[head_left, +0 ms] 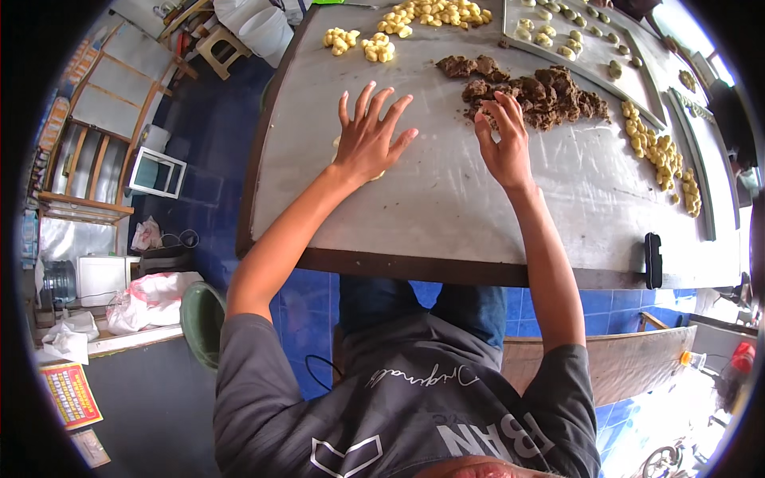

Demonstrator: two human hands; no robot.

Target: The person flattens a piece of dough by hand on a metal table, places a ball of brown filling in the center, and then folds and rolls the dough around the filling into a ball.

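Observation:
Fingers spread, my left hand [366, 139] rests palm-down over a pale yellow piece of dough [375, 176], which is mostly hidden under it on the metal tabletop [390, 223]. At the near edge of a crumbly dark brown heap [558, 95] is my right hand [504, 143], its fingers curved and apart; whether they touch the heap is hard to tell. Small clusters of yellow dough pieces [378, 49] lie toward the back of the table, with a longer row [657, 151] along its right side.
A metal tray [598, 56] with several filled dough balls sits at the back right, beside another tray [705, 199]. A black object [653, 260] lies at the near right edge. Left on the floor stand a stool [219, 52] and a green tub [203, 323]. A wooden bench [598, 366] is below.

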